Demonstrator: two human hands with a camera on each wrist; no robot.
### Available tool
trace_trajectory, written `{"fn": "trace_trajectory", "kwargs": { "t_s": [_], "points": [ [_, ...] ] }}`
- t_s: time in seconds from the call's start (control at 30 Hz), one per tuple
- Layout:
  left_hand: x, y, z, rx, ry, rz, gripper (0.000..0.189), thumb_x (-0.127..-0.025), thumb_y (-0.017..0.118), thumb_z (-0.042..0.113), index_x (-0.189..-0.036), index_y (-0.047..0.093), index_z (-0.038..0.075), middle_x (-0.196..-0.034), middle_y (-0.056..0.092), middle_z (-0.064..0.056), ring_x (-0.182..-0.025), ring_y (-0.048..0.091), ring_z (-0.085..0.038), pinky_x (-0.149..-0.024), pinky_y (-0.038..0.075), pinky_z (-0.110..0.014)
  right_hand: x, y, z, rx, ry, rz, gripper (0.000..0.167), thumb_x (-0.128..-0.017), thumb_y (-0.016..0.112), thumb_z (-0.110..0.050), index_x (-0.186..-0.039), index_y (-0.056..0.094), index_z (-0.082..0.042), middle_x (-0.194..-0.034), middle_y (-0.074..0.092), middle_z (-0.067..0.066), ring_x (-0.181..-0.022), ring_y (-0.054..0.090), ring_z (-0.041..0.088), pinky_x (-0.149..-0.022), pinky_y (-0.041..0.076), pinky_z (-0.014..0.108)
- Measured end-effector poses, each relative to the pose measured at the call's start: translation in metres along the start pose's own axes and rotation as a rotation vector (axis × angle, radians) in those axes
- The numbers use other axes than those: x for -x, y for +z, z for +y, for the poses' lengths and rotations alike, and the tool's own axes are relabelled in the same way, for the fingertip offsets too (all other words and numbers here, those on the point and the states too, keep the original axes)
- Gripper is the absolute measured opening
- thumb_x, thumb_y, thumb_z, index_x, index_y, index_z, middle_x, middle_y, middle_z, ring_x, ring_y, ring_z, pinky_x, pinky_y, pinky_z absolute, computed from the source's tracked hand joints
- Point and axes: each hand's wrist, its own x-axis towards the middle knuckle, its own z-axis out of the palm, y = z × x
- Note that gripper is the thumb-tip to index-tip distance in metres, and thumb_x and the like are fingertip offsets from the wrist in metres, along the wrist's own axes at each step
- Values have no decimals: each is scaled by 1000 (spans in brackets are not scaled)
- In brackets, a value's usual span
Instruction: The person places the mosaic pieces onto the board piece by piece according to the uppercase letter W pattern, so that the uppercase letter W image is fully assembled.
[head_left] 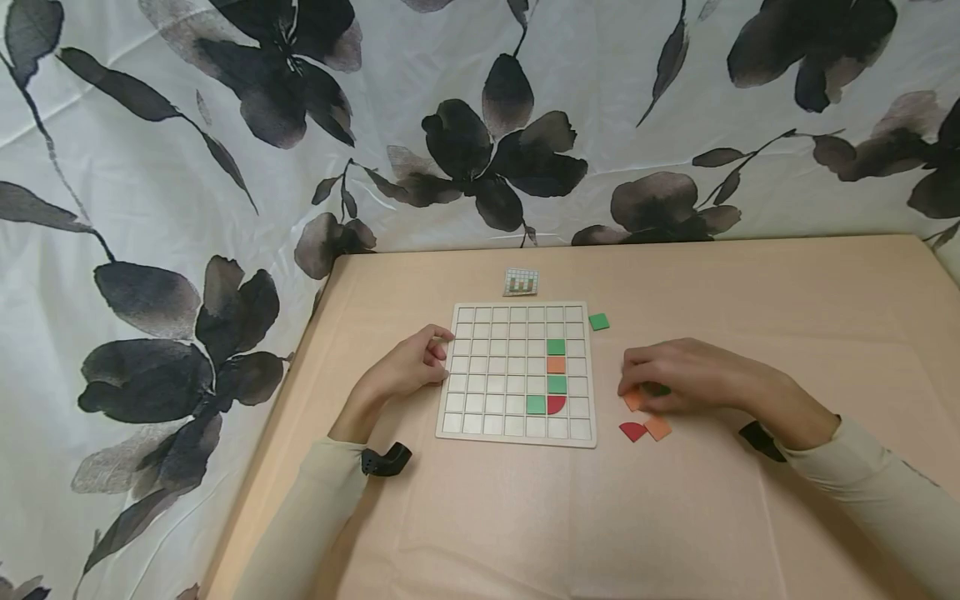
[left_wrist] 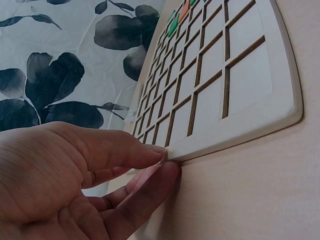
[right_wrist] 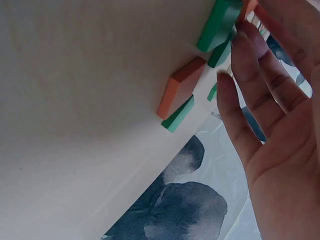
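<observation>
My left hand [head_left: 411, 362] is at the left edge of a pale gridded board [head_left: 517, 442], its thumb and a finger pinching the rim in the left wrist view. On the board lie green tiles [head_left: 556, 347], an orange tile [head_left: 556, 365] and a red rounded tile [head_left: 556, 405]. My right hand [head_left: 682, 373] is over loose tiles right of the board, fingers bent down by an orange tile [head_left: 632, 401]. A green tile [right_wrist: 220, 25] is beside those fingertips in the right wrist view. Whether they pinch a tile is hidden.
A red quarter-round tile [head_left: 633, 431] and an orange tile [head_left: 657, 428] lie just in front of the right hand. Another green tile [head_left: 599, 322] lies off the board's upper right corner. A small patterned card [head_left: 521, 282] is behind the board. Floral cloth [head_left: 480, 125] hangs behind the table.
</observation>
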Motion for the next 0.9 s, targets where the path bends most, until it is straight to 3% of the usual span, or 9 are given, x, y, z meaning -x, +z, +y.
{"fn": "trace_trajectory", "kwargs": {
  "t_s": [0.13, 0.33, 0.73, 0.9],
  "points": [
    [-1, 0, 0, 5, 0, -2, 53, -90, 67, -5, -139, 47, 5, -105, 50, -12, -87, 51, -20, -69, 46, -28, -1, 0, 0, 47, 16, -1, 24, -82, 85, -24, -103, 74, -25, -94, 58, -12, -79, 53, 3, -69, 49, 23],
    [-1, -1, 0, -6, -1, -4, 53, -90, 68, -5, -138, 48, 6, -104, 50, -11, -88, 51, -21, -70, 46, -28, 1, -2, 1, 25, 46, -45, 29, -81, 86, -23, -108, 74, -27, -98, 60, -14, -85, 55, 4, -73, 52, 27],
    [0, 0, 2, 3, -4, -3, 54, -90, 67, -6, -138, 48, 4, -104, 50, -11, -87, 51, -20, -70, 46, -27, -2, 0, -1, 76, 141, -17, 25, -79, 84, -29, -98, 70, -23, -87, 57, -15, -77, 50, 0, -71, 50, 28],
    [0, -1, 2, 7, -4, -2, 54, -89, 67, -6, -138, 48, 4, -104, 50, -11, -87, 51, -20, -70, 46, -27, -2, 2, 0, 87, 140, -2, 23, -78, 83, -28, -97, 70, -24, -85, 55, -16, -77, 49, 0, -70, 48, 27]
  ]
}}
